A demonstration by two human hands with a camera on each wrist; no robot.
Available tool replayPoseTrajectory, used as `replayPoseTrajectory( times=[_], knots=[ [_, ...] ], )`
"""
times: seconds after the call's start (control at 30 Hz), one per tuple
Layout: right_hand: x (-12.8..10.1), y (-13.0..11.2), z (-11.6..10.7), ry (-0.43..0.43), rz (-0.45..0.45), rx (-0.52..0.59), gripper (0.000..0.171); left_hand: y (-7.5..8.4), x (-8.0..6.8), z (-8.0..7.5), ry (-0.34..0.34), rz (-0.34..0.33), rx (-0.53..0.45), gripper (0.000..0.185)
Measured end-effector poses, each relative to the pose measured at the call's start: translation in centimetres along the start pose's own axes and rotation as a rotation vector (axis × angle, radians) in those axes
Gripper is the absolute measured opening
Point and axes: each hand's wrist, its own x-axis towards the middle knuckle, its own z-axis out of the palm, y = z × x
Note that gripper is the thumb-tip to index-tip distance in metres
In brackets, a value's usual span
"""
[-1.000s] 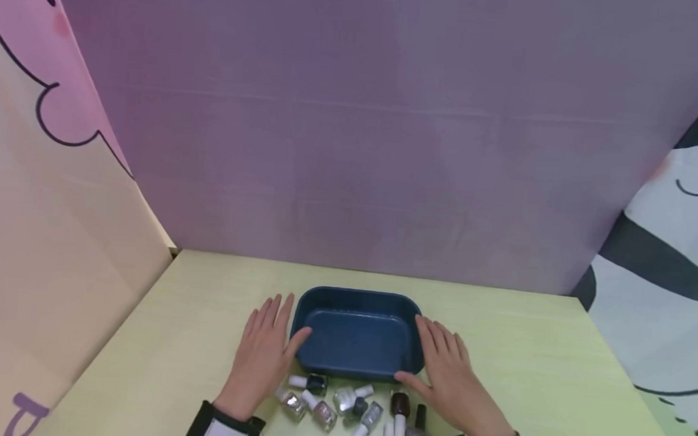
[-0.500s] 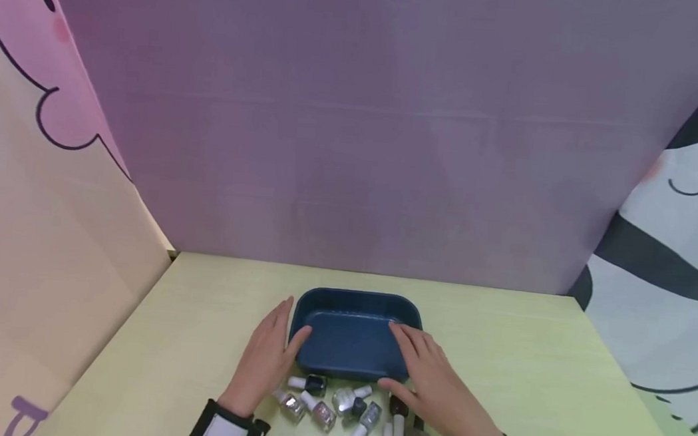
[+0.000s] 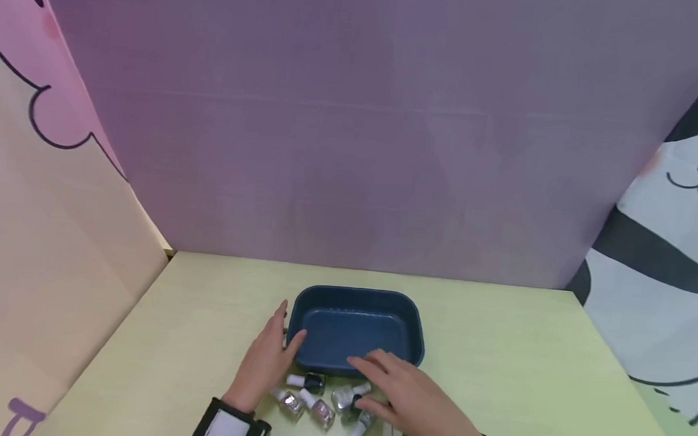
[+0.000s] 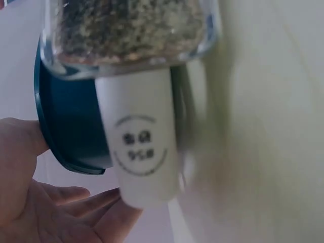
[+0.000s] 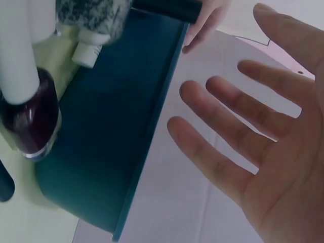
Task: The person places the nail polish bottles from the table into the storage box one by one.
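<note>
A dark blue tray [image 3: 353, 293] stands empty on the yellow-green table [image 3: 508, 361]. My left hand [image 3: 267, 354] lies flat against the tray's left side, fingers straight. Just in front of the tray lie several small nail polish bottles [image 3: 313, 406] with white or dark caps. My right hand [image 3: 401, 393] hovers over the right part of that cluster, fingers spread and holding nothing. In the right wrist view the right hand [image 5: 253, 147] shows an open palm beside the tray [image 5: 111, 131] and a dark red bottle [image 5: 33, 124]. A glitter bottle [image 4: 136, 142] fills the left wrist view.
A purple panel [image 3: 354, 125] closes the back of the table. A pink and beige cartoon panel [image 3: 38, 192] stands on the left, and a panda panel [image 3: 671, 251] on the right. Bare table stretches to both sides of the tray.
My right hand has left the tray's right side and swung left and nearer, over the bottles in front of the tray. The left hand has stayed by the tray.
</note>
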Motion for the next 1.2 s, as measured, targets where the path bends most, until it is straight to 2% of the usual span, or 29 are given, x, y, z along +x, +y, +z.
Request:
replayPoseTrajectory(
  times=[0.23,0.47,0.63,0.77,0.87,1.03,1.2],
  knots=[
    [0.3,-0.2,0.9,0.016,-0.089,-0.019,0.050,-0.5,0.3,0.3,0.013,0.020,-0.028,0.072],
    [0.5,-0.4,1.5,0.013,-0.107,-0.024,0.039,-0.7,0.4,0.5,0.010,0.014,-0.060,0.071],
    [0.5,-0.5,1.5,-0.015,-0.087,0.011,0.027,-0.6,0.5,0.6,-0.003,0.006,-0.075,0.070],
    [0.6,-0.6,1.3,-0.072,-0.037,0.031,0.017,-0.6,0.6,0.6,-0.016,-0.003,-0.099,0.070],
    [0.8,-0.7,1.1,-0.101,-0.013,0.027,0.013,-0.6,0.6,0.5,-0.020,-0.001,-0.112,0.069],
    [0.9,-0.8,1.3,-0.091,-0.013,0.008,0.009,-0.5,0.6,0.4,-0.020,0.008,-0.119,0.065],
    [1.0,-0.9,1.7,-0.117,-0.007,0.048,0.007,-0.5,0.4,0.5,-0.019,0.023,-0.117,0.064]
  ],
)
